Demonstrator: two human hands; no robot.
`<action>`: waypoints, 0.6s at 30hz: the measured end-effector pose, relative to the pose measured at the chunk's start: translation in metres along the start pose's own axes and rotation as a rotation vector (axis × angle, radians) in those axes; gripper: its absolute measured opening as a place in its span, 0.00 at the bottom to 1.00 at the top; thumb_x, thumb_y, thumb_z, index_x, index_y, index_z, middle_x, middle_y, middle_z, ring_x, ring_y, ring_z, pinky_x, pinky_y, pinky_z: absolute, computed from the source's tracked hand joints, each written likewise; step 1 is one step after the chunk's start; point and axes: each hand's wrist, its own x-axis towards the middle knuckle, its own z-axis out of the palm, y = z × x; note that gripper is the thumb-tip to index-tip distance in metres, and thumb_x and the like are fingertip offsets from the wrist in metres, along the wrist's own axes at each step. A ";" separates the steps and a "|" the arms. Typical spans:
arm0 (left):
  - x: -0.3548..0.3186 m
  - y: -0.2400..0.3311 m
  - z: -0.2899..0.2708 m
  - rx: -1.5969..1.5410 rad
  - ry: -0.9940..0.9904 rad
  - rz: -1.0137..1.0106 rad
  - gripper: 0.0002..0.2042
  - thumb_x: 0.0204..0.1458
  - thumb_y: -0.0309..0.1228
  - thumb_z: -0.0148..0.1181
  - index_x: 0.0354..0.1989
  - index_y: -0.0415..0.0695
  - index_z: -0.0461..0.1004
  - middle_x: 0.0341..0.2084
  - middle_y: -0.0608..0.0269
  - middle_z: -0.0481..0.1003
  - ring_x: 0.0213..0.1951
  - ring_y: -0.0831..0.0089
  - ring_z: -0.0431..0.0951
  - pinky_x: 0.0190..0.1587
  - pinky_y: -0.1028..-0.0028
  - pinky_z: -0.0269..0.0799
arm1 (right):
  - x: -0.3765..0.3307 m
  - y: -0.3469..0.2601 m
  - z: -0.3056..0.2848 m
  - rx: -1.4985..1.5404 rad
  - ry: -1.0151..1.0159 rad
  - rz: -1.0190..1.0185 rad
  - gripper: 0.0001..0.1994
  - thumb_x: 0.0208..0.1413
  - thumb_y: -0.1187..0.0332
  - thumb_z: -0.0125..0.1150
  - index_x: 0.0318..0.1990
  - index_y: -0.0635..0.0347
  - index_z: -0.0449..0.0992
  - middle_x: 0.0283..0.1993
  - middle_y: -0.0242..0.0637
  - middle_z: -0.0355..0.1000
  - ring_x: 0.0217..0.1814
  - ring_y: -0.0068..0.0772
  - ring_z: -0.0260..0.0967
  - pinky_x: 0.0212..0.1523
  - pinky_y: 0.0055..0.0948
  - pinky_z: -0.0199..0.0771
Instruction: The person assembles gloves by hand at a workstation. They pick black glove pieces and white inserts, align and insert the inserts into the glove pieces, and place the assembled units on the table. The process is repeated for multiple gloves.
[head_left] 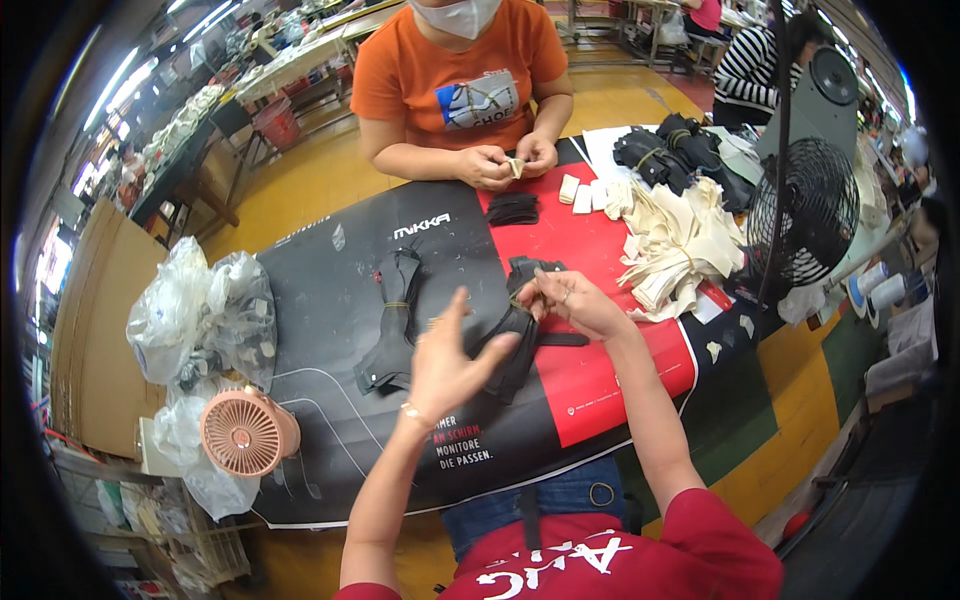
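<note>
I see one bundle (pixel 517 362) of black pieces, many thin layers laid together, resting on the worktop (pixel 312 305), close to the line where the dark covering meets the red. It is long and lies a little slanted: its upper end is toward the far side, and its lower part is wider. Around the narrower part goes a thin yellowish band (pixel 517 300), just at the fingertips of the right hand (pixel 580 303).

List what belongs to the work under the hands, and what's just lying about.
In the work:
- dark bundle at the right hand
- similar tied bundle, probably

Apparently just lying about:
- pink fan
- plastic bags
</note>
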 end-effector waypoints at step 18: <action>-0.048 0.043 -0.005 -0.798 -0.438 0.011 0.26 0.53 0.27 0.67 0.60 0.30 0.68 0.48 0.59 0.79 0.49 0.78 0.73 0.56 0.74 0.68 | -0.034 -0.046 0.024 -0.572 0.502 -0.702 0.11 0.63 0.70 0.63 0.29 0.66 0.74 0.28 0.26 0.67 0.25 0.10 0.56 0.23 0.17 0.53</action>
